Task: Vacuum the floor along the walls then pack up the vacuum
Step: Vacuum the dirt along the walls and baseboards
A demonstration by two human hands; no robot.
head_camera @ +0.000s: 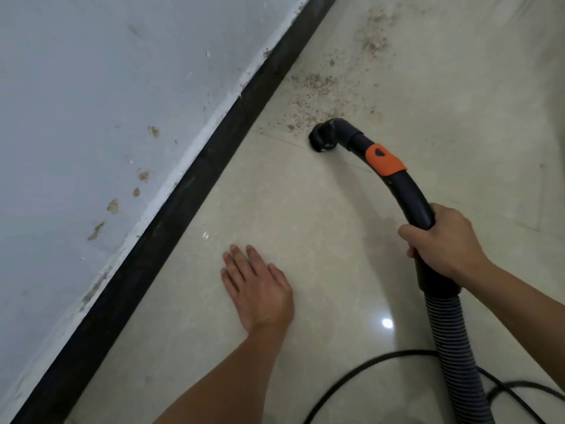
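My right hand (446, 240) grips the curved black vacuum handle (412, 200), which carries an orange collar (383, 160). Its black nozzle (324, 137) sits on the beige tiled floor (305, 228) at the near edge of a patch of brown dust and crumbs (312, 96). A ribbed grey hose (455, 347) runs down from the handle to the bottom right. My left hand (255, 286) lies flat on the floor with straight fingers, between the wall and the hose.
A pale grey wall (91, 102) with brown stains runs diagonally on the left, edged by a black skirting board (171, 215). A black power cable (382, 359) curves over the floor at the bottom right. More dust (373, 35) lies farther along.
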